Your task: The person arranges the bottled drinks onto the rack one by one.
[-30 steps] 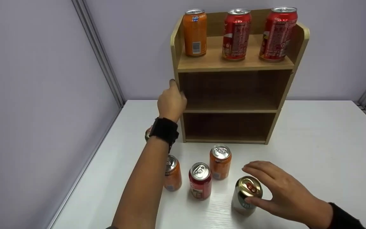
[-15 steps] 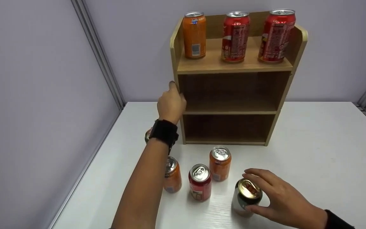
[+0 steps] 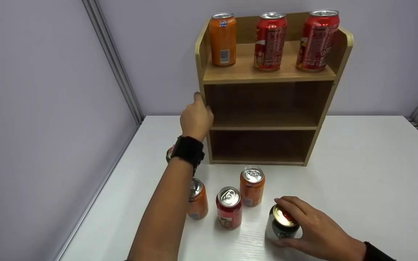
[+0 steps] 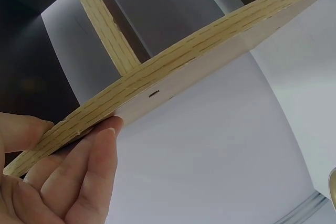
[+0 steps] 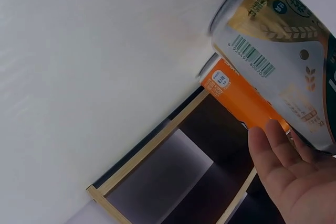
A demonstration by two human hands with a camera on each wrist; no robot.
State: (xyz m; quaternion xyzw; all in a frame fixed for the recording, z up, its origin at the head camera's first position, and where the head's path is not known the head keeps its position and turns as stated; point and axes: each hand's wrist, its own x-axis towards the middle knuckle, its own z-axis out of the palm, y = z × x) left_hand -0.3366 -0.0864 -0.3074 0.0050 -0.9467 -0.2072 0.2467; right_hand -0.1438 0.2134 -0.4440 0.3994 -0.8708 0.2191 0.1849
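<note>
In the head view my left hand (image 3: 196, 117) grips the left side panel of a small wooden shelf (image 3: 263, 79). The left wrist view shows the thumb on one face of the panel and the fingers (image 4: 100, 163) on the other. My right hand (image 3: 316, 226) curls round the upper part of a white and dark green can (image 3: 276, 230) with a gold lid, which stands on the table. Its thumb lies along the near side and its fingers reach past the far rim. In the right wrist view the fingers (image 5: 278, 156) show behind the can.
An orange can (image 3: 223, 41) and two red cola cans (image 3: 270, 45) stand on the top shelf. Two orange cans, one right (image 3: 252, 188), one left (image 3: 198, 203), and a red can (image 3: 229, 210) stand on the table (image 3: 368, 174). Another can (image 3: 169, 154) is mostly hidden by my left wrist.
My right hand has moved left and down, closing in on the white and green can. My left hand keeps its grip on the shelf, and the other cans stay put.
</note>
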